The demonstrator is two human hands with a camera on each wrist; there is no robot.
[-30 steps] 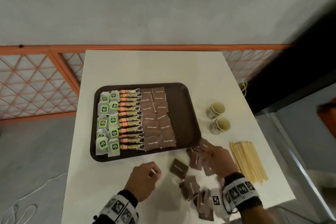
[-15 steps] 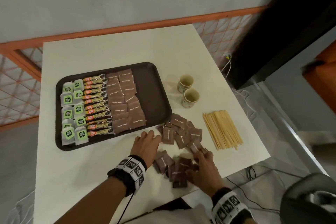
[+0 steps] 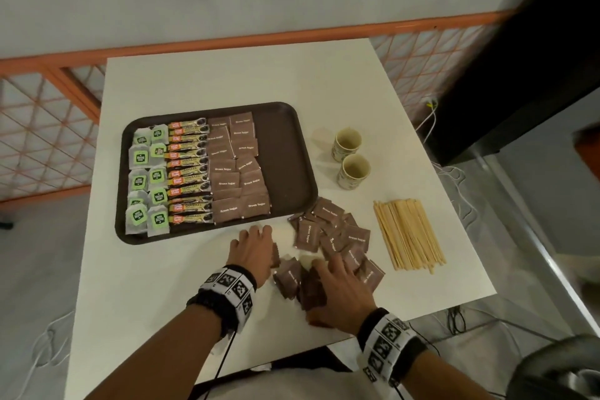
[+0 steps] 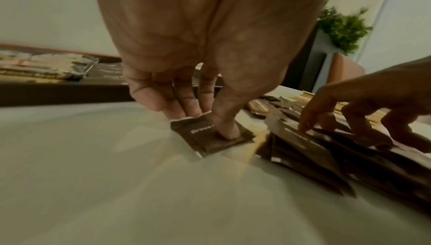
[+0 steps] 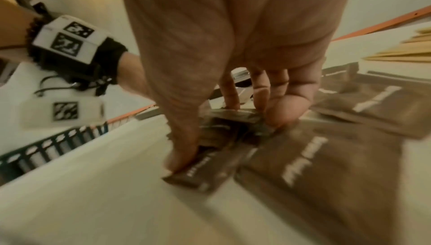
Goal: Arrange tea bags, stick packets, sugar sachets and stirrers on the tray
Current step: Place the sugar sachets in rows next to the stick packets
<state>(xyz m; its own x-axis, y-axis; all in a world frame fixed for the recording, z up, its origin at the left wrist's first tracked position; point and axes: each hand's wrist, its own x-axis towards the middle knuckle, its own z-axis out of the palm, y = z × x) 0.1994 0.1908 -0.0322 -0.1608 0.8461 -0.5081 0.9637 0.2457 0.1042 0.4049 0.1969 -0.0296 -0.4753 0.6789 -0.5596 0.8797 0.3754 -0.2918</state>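
A dark brown tray (image 3: 292, 153) holds green-labelled tea bags (image 3: 146, 178) on the left, stick packets (image 3: 190, 172) in the middle and brown sugar sachets (image 3: 237, 172) beside them. Its right part is bare. Loose sachets (image 3: 337, 237) lie heaped on the table by the tray's front right corner. My left hand (image 3: 253, 245) pinches one sachet (image 4: 210, 142), thumb on top and fingers at its raised far edge. My right hand (image 3: 334, 282) grips a small stack of sachets (image 5: 205, 173) at the near side of the heap. Wooden stirrers (image 3: 407, 234) lie bundled to the right.
Two paper cups (image 3: 346, 143) (image 3: 354, 170) stand right of the tray. The white table (image 3: 227, 75) ends close behind my wrists and just right of the stirrers. An orange lattice railing (image 3: 48, 127) runs behind and to the left.
My left hand uncurled from a fist and went forward onto a sachet near the tray's front edge. My right hand drew back from the far side of the heap to its near side.
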